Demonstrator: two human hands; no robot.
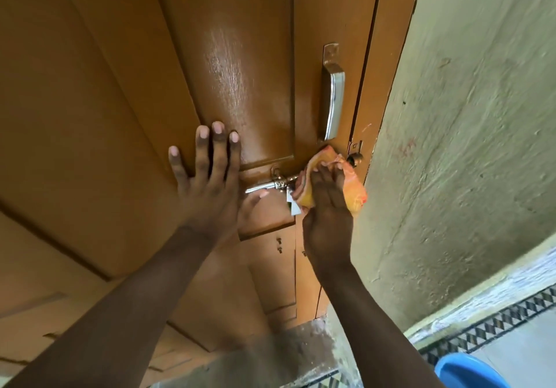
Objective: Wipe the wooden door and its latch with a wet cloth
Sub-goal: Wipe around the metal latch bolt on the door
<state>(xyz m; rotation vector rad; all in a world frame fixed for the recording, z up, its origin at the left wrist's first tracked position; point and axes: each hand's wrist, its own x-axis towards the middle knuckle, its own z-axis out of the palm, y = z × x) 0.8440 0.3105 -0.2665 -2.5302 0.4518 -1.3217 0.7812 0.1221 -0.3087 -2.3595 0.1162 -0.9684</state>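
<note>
We stand close to the wooden door [126, 111], looking up along it, and we are working on its latch [270, 183], a shiny sliding bolt just right of the frame's centre, at about three o'clock. Our right hand [328, 216] has its fingers closed around a bunched yellow and orange cloth [352, 189] and presses it over the bolt's right end, near the door's edge; the cloth hides that end of the bolt, so we cannot tell how much of the metal it covers. Our left hand [207, 177] lies flat on the door with fingers spread apart, at nine o'clock from the bolt, with the thumb stretched out just under the bare left part of the bolt. At twelve o'clock from the cloth hangs the metal pull handle [332, 98], and left of it the raised panel carries a streaky sheen that we read as damp, so that part has likely been wiped. We judge the job to be partly done: the latch is under the cloth now, while the handle, the lower panels at six o'clock and the wide left side of the door show no clear sign of wiping. A blue tub [469, 371] sits on the floor at five o'clock.
</note>
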